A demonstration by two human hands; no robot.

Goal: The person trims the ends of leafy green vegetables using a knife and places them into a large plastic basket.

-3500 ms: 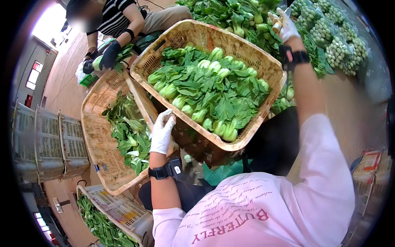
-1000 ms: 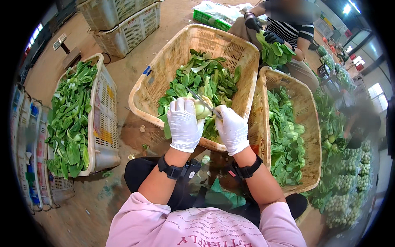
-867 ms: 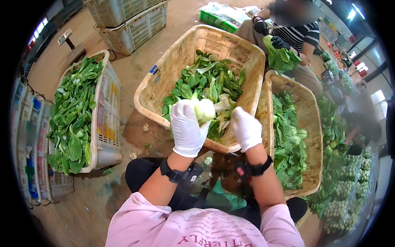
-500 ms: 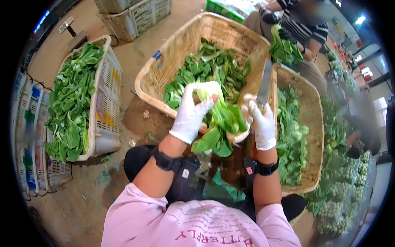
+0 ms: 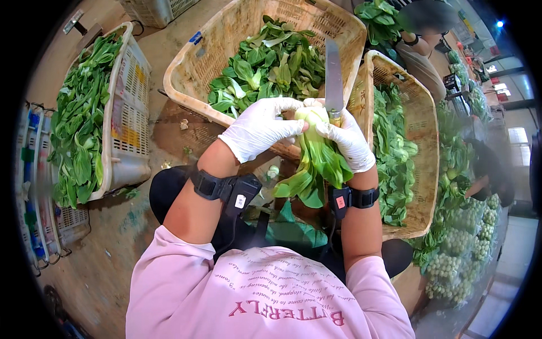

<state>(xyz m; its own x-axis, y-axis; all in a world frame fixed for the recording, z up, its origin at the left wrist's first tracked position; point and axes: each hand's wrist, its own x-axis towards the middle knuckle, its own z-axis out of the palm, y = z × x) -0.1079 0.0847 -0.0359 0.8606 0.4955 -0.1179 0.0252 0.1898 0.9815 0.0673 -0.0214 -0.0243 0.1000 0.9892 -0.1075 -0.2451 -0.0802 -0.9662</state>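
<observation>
In white gloves, both my hands meet over my lap at the near edge of the middle crate. My left hand point(image 5: 262, 129) is closed on the pale base of a bok choy point(image 5: 317, 155), thumb against its side. The green leaves hang down toward me. My right hand point(image 5: 351, 141) grips the handle of a knife point(image 5: 333, 73), whose broad blade points up and away from me. Its thumb rests against the bok choy's stalks. The middle crate point(image 5: 179, 85) holds loose bok choy leaves point(image 5: 271, 65) just beyond my hands. Some left fingers are hidden behind the bok choy.
A white crate point(image 5: 129, 133) heaped with bok choy stands at left. On the right, another crate point(image 5: 432, 186) holds more greens. Bagged vegetables point(image 5: 457, 248) lie farther right. A co-worker's arm point(image 5: 415, 38) with greens point(image 5: 379, 21) is at upper right. Leaf scraps dot the floor.
My hands have come together. The knife hand has moved in against the bok choy, which now hangs more upright. The whole view has shifted, so the crates sit higher and more left.
</observation>
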